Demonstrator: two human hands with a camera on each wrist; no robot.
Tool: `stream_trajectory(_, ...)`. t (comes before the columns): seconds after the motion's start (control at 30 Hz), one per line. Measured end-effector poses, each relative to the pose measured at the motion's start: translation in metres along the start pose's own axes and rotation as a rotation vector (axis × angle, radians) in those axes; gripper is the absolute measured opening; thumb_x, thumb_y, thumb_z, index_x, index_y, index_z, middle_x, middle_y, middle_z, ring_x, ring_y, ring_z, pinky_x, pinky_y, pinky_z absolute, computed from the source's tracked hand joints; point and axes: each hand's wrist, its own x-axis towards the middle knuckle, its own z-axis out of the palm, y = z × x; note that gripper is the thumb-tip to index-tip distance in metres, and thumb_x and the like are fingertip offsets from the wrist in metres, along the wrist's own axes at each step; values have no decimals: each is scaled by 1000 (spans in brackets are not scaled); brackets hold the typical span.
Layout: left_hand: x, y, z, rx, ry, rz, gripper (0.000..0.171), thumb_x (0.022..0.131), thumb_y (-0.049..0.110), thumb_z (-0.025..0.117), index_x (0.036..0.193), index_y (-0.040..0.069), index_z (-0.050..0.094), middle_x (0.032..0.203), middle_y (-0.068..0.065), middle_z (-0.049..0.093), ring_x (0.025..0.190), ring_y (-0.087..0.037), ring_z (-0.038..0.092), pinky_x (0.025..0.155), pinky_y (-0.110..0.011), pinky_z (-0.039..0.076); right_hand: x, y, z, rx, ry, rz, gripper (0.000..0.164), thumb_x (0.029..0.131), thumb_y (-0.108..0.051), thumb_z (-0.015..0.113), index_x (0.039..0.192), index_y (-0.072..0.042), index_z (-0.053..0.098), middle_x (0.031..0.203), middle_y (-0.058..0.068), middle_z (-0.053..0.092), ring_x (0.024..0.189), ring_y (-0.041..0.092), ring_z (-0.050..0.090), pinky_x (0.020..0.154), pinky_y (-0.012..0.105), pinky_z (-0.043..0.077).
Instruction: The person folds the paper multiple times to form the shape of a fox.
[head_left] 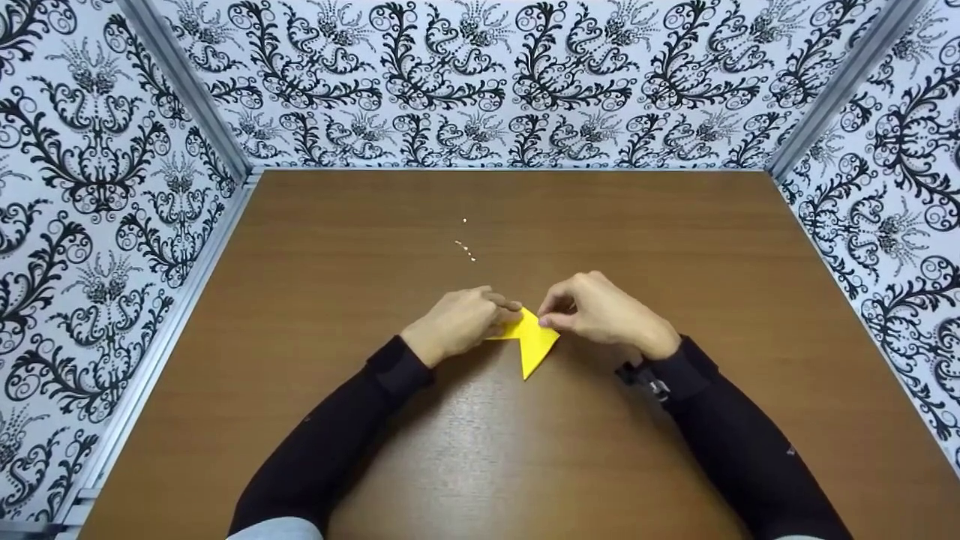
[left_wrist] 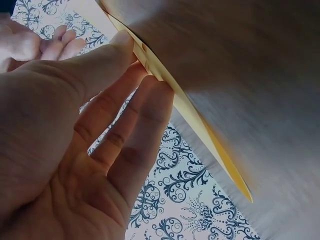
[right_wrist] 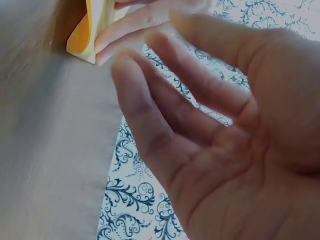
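Observation:
A folded yellow paper (head_left: 535, 349) with pointed corners lies on the brown tabletop between the hands. From the left, my left hand (head_left: 461, 322) holds it, with curled fingers over its left part. The left wrist view shows this hand's thumb (left_wrist: 122, 42) and fingertips against the edge of the paper (left_wrist: 200, 130), which appears as thin layers. At the upper right edge of the paper, my right hand (head_left: 604, 315) pinches with thumb and forefinger. In the right wrist view, an opened fold of the paper (right_wrist: 82, 37) shows beside the fingers of the right hand (right_wrist: 215, 130).
Small white specks (head_left: 466, 250) lie on the wooden table (head_left: 360, 225) beyond the hands. White walls with black scroll patterns (head_left: 465, 82) enclose the back and both sides, joined by metal frame bars (head_left: 187, 82). A black strap with a buckle (head_left: 660, 386) sits at the right wrist.

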Motion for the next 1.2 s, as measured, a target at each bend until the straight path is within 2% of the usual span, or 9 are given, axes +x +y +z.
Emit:
stream_trajectory(0.13, 0, 1, 0, 0, 5, 4, 28, 114, 25, 77, 141, 20, 86, 153, -1, 80, 132, -31, 76, 106, -49, 70, 11, 6, 3, -11, 49, 65, 4, 105, -20, 90, 106, -17, 93, 94, -5, 87, 81, 14, 69, 76, 30, 55)
stream_trajectory(0.3, -1, 1, 0, 9, 7, 1, 29, 115, 26, 77, 142, 20, 86, 154, -1, 80, 139, -31, 75, 112, -49, 68, 29, 13, 8, -39, 43, 95, 5, 104, -17, 89, 102, -13, 92, 90, 0, 86, 77, 14, 68, 73, 29, 55)
stream_trajectory(0.5, -1, 1, 0, -12, 12, 9, 30, 113, 20, 79, 142, 17, 86, 152, -3, 81, 142, -32, 74, 124, -51, 62, 49, 17, 10, -66, 18, 110, 7, 102, -15, 88, 96, -13, 90, 90, 3, 85, 77, 16, 67, 71, 27, 53)
stream_trajectory(0.8, -1, 1, -2, -24, 29, 34, 27, 111, 20, 82, 138, 18, 87, 149, -4, 82, 132, -34, 76, 103, -51, 71, 62, 14, 12, -82, -31, 137, 7, 103, -14, 87, 97, -11, 91, 95, 5, 87, 83, 19, 72, 79, 32, 60)
stream_trajectory(1.0, 1, 0, -1, 21, 12, 31, 29, 113, 20, 80, 141, 20, 86, 149, -3, 82, 127, -31, 76, 101, -48, 72, 66, 16, 13, -95, -50, 147, 9, 101, -9, 85, 94, -10, 90, 94, 6, 87, 80, 17, 71, 76, 29, 57)
stream_trajectory(1.2, 0, 0, -1, 7, 9, 27, 31, 113, 21, 79, 144, 19, 85, 149, -5, 82, 129, -32, 77, 104, -50, 71, 69, 16, 12, -109, -63, 169, 8, 99, -9, 87, 92, -10, 91, 91, 5, 88, 73, 14, 69, 66, 23, 54)
